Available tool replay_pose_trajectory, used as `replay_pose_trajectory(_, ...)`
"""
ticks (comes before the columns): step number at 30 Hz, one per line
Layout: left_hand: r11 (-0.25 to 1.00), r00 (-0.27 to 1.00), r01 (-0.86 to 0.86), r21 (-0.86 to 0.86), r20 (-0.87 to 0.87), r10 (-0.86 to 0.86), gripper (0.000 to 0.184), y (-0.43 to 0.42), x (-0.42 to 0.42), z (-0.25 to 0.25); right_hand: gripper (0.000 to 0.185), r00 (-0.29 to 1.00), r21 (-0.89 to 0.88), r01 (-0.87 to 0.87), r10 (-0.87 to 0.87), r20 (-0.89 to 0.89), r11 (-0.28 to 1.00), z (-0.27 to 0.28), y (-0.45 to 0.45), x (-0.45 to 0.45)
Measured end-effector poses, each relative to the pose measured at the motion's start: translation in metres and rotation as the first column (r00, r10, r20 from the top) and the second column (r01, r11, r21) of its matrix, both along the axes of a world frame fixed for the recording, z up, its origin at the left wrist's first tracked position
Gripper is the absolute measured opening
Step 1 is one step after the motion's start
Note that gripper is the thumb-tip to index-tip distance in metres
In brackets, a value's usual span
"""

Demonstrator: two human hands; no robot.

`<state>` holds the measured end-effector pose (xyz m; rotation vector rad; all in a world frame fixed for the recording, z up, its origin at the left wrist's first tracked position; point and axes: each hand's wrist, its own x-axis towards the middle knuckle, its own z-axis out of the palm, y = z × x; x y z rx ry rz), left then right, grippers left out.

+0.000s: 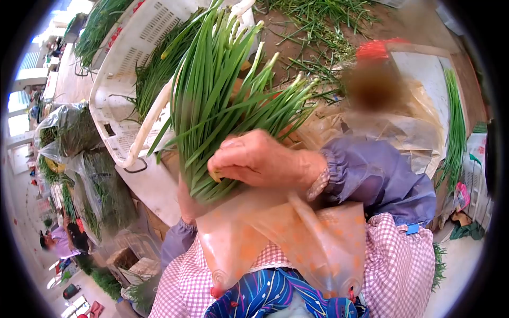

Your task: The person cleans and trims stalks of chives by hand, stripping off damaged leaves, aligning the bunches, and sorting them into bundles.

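A thick bunch of garlic chives (201,100), with long flat green leaves and pale cut ends, stands up in front of my chest. My right hand (252,159) lies across its lower part, fingers curled closed on the leaves. A small yellowish bit shows at those fingertips; I cannot make out what it is. Behind the bunch on the left, my left hand (186,199) supports it; its wrist shows, but the leaves hide most of the fingers. Below both hands hangs a clear, orange-spotted plastic apron (281,233).
A white plastic basket (114,114) holding more greens stands at left. Loose green scraps (323,32) litter the brown work surface ahead. To the right are crumpled plastic sheeting (419,116) and a bundle of thin chives (454,132). Bagged greens (106,185) and a person (61,241) appear far left.
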<state>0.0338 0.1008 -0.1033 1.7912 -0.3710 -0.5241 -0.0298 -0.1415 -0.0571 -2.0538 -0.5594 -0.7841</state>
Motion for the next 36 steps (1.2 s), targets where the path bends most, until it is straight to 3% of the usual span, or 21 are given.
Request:
replay_pose_trajectory(1, 1.000, 1.000, -0.012, -0.007, -0.014, 0.012, 0.038, 0.000, 0.001, -0.002, 0.009, 0.901, 0.533, -0.161, 0.345, -0.264, 0.830, -0.002, 0.011, -0.001)
replay_pose_trajectory(2, 1.000, 0.999, -0.025, -0.014, -0.028, 0.024, 0.038, -0.001, 0.002, -0.004, 0.009, 0.652, 0.916, -0.065, 0.712, -0.261, 0.395, 0.008, 0.014, 0.003)
replay_pose_trajectory(3, 0.999, 0.998, -0.033, -0.011, -0.045, 0.033, 0.037, 0.002, 0.002, -0.006, 0.011, 0.531, 0.872, -0.043, 0.750, -0.393, 0.488, 0.020, 0.011, 0.002)
replay_pose_trajectory(4, 0.999, 0.998, -0.037, -0.014, -0.056, 0.036, 0.037, 0.003, 0.003, -0.007, 0.011, 0.539, 0.871, -0.040, 0.745, -0.394, 0.490, 0.023, 0.018, 0.004)
replay_pose_trajectory(6, 0.999, 0.995, -0.049, -0.019, -0.085, 0.047, 0.036, 0.006, 0.002, -0.008, 0.010, 0.363, 0.996, -0.032, 0.929, -0.065, 0.082, 0.029, 0.036, 0.004)
replay_pose_trajectory(8, 0.999, 0.993, -0.048, -0.018, -0.106, 0.046, 0.036, 0.011, 0.001, -0.010, 0.013, 0.254, 0.996, -0.089, 0.967, 0.012, 0.011, 0.054, 0.021, 0.009)
replay_pose_trajectory(10, 0.999, 0.991, -0.048, -0.021, -0.125, 0.045, 0.035, 0.015, 0.003, -0.012, 0.013, 0.422, 0.953, -0.249, 0.905, -0.056, 0.174, 0.087, -0.017, 0.014)
replay_pose_trajectory(11, 0.999, 0.990, -0.046, -0.028, -0.133, 0.042, 0.035, 0.017, 0.004, -0.013, 0.013, 0.750, 0.738, -0.416, 0.659, -0.051, 0.531, 0.091, -0.045, 0.015)
replay_pose_trajectory(12, 0.999, 0.989, -0.043, -0.024, -0.144, 0.039, 0.035, 0.020, 0.006, -0.014, 0.012, 0.841, 0.692, -0.390, 0.542, -0.002, 0.607, 0.100, -0.073, 0.012)
replay_pose_trajectory(16, 0.998, 0.979, -0.054, -0.031, -0.200, 0.047, 0.033, 0.033, 0.008, -0.020, 0.020, 0.963, 0.794, -0.255, 0.067, 0.263, 0.551, 0.111, -0.247, -0.010)
replay_pose_trajectory(17, 0.998, 0.976, -0.057, -0.031, -0.212, 0.050, 0.033, 0.035, 0.008, -0.021, 0.019, 0.812, 0.821, 0.423, -0.562, -0.156, 0.384, 0.100, -0.257, -0.018)
replay_pose_trajectory(18, 0.998, 0.973, -0.061, -0.033, -0.223, 0.052, 0.033, 0.038, 0.007, -0.023, 0.018, 0.519, 0.371, 0.835, -0.805, -0.287, 0.405, 0.062, -0.289, -0.027)
replay_pose_trajectory(19, 0.997, 0.971, -0.064, -0.034, -0.233, 0.054, 0.033, 0.040, 0.007, -0.024, 0.017, 0.163, -0.188, 0.962, -0.968, -0.193, 0.199, 0.022, -0.311, -0.035)
replay_pose_trajectory(21, 0.997, 0.964, -0.069, -0.031, -0.258, 0.059, 0.032, 0.043, 0.006, -0.026, 0.062, 0.251, -0.207, 0.854, -0.726, -0.640, 0.478, -0.002, -0.248, -0.050)
replay_pose_trajectory(22, 0.997, 0.962, -0.068, -0.030, -0.267, 0.058, 0.032, 0.043, 0.005, -0.027, 0.071, 0.277, -0.209, 0.829, -0.705, -0.653, 0.519, -0.049, -0.227, -0.042)
replay_pose_trajectory(23, 0.997, 0.958, -0.078, -0.024, -0.278, 0.068, 0.031, 0.044, 0.005, -0.028, 0.073, 0.291, -0.082, 0.705, -0.392, -0.873, 0.705, -0.085, -0.209, -0.048)
replay_pose_trajectory(24, 0.997, 0.956, -0.072, -0.027, -0.287, 0.061, 0.031, 0.043, 0.005, -0.028, 0.067, 0.184, 0.070, 0.652, -0.068, -0.981, 0.755, -0.067, -0.174, -0.046)
replay_pose_trajectory(26, 0.997, 0.946, -0.076, -0.021, -0.317, 0.066, 0.031, 0.045, 0.007, -0.029, 0.060, 0.213, 0.465, 0.416, 0.414, -0.885, 0.781, -0.079, -0.150, -0.042)
replay_pose_trajectory(30, 0.998, 0.939, -0.068, -0.018, -0.340, 0.058, 0.030, 0.047, 0.005, -0.031, 0.044, 0.283, 0.429, 0.255, 0.357, -0.890, 0.867, -0.095, -0.150, -0.034)
replay_pose_trajectory(32, 0.997, 0.934, -0.076, -0.015, -0.352, 0.066, 0.029, 0.051, 0.003, -0.030, 0.031, 0.458, 0.398, 0.180, 0.281, -0.843, 0.900, -0.102, -0.157, -0.034)
replay_pose_trajectory(36, 0.997, 0.929, -0.080, -0.011, -0.364, 0.071, 0.028, 0.055, 0.001, -0.031, 0.023, 0.508, 0.573, 0.333, 0.370, -0.778, 0.748, -0.105, -0.155, -0.032)
